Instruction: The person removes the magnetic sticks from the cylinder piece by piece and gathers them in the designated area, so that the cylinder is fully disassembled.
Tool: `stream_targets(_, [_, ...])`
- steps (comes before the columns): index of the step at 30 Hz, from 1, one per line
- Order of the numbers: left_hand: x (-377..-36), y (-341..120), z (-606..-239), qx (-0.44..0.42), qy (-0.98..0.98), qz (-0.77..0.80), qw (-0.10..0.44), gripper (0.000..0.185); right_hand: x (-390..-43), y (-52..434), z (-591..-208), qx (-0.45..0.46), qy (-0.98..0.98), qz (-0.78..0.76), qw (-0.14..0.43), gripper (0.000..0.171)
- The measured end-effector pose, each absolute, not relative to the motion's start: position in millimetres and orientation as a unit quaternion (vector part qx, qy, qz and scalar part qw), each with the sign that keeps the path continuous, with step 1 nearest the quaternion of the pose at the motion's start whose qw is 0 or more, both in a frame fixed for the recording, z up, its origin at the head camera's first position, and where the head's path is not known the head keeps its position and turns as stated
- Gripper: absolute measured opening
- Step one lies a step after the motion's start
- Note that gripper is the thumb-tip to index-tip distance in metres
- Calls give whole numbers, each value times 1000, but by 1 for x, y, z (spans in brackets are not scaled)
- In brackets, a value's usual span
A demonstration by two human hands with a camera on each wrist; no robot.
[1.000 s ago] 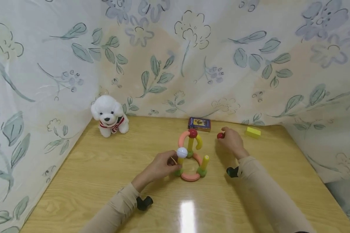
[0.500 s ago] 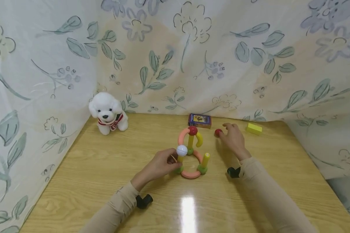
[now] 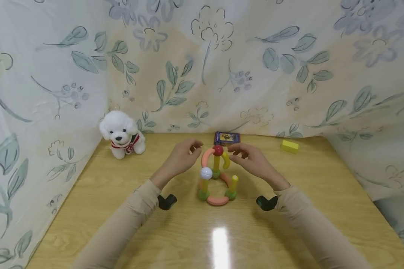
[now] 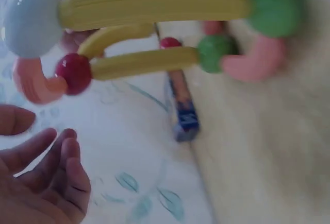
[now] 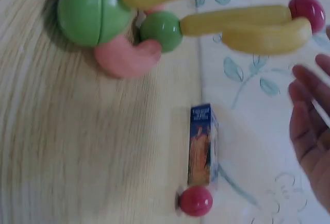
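A toy frame of balls and rods stands on the table. It has a white ball point(image 3: 206, 173), a red ball point(image 3: 217, 150) on the rear yellow rod, green balls point(image 3: 203, 195) at its foot and pink curved pieces point(image 3: 217, 201) between them. My left hand point(image 3: 183, 157) hovers at its left, fingers loosely bent around nothing. On the other side, my right hand point(image 3: 254, 161) is beside the yellow curved piece point(image 3: 226, 160), its fingertips close to that piece and nothing gripped. A loose red ball point(image 5: 196, 201) lies on the table; the head view does not show it.
Behind the frame, a small blue card box point(image 3: 227, 138) lies by the patterned cloth point(image 3: 175, 74). A yellow block point(image 3: 289, 146) is at the back right, a white plush dog point(image 3: 121, 132) at the back left. Black wrist devices point(image 3: 167, 202) hang under both sleeves.
My left hand has let go of the front yellow rod and moved up and away toward the back. My right hand has left the loose red ball and moved left to the frame.
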State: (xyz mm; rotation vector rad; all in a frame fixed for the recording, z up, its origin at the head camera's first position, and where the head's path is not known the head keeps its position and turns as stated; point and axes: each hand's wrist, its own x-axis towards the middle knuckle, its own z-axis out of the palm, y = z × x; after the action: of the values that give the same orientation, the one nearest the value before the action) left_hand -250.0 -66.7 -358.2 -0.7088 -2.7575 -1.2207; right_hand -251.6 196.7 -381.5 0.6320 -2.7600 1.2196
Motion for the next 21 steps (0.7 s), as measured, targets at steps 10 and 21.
stream_targets(10, [-268,-34,-345,-241,-884,-396,-56,17,-261,178,-392,248,-885,391,49,24])
stream_targets(21, [-266,-32,-341,-236,-899,-368,-34,16,-261,188,-391,207,-903,371,71,24])
